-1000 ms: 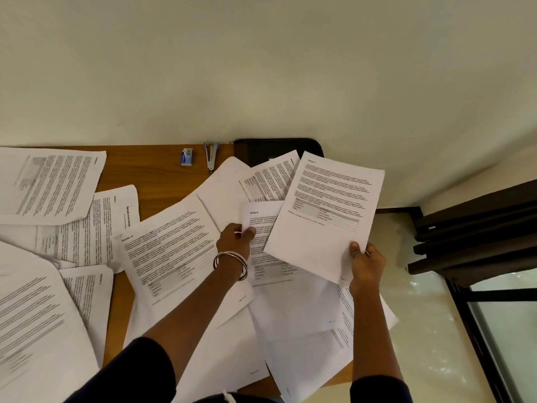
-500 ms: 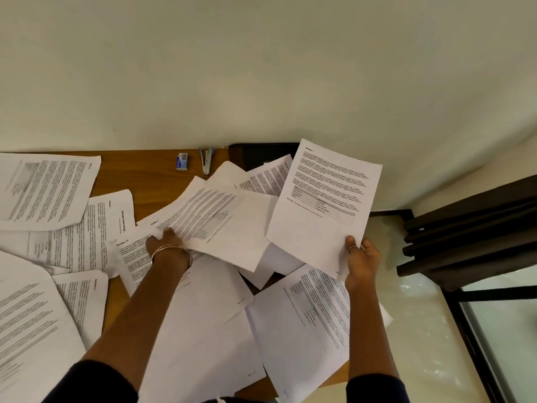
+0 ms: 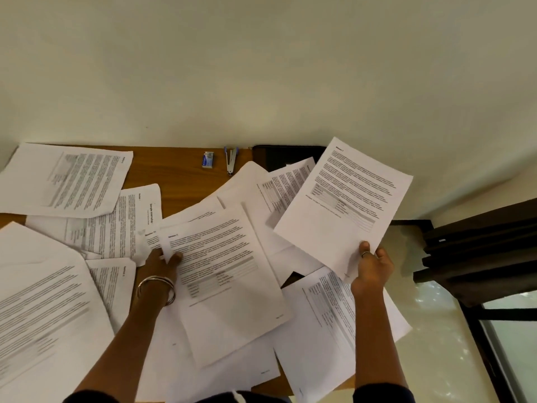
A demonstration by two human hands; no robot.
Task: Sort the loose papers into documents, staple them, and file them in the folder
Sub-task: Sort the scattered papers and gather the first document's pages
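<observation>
Printed sheets [image 3: 223, 274], text too blurred

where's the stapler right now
In the head view the stapler lies at the far edge of the wooden table by the wall, between the small staple box on its left and the dark folder on its right.

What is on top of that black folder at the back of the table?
Two printed sheets overlap the black folder's near edge, and the sheet held up in the right hand hides its right end. Its covered part can't be seen.
</observation>
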